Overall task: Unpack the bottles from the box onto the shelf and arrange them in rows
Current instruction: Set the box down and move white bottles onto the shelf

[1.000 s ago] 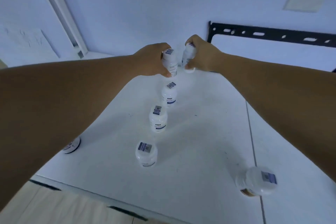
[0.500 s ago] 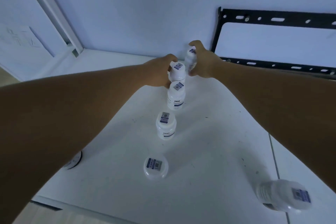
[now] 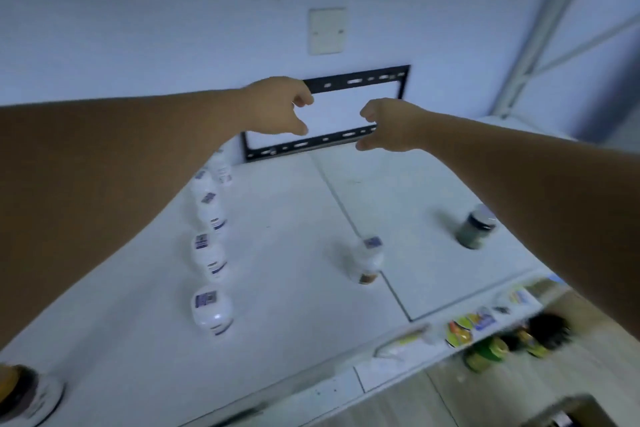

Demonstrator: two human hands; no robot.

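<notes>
Both hands empty, fingers curled apart: left hand [image 3: 277, 107], right hand [image 3: 388, 125]. I'd fetch stray bottle [image 3: 367, 260], extend row [image 3: 207, 253] evenly.

The flat white shelf [image 3: 284, 253] looks smooth and matt, like painted board, with faint dark scuffs. Along its left side, the row of small white plastic bottles [image 3: 210, 310] shows a soft gloss, each carrying a printed paper label. To the right of that row, a lone white bottle [image 3: 367, 262] is too blurred to judge. Farther right, a dark glassy jar with a shiny metallic lid [image 3: 476, 227] stands. Behind the shelf, the black perforated metal bracket [image 3: 353, 83] looks matt against the smooth painted wall [image 3: 173, 10].
</notes>
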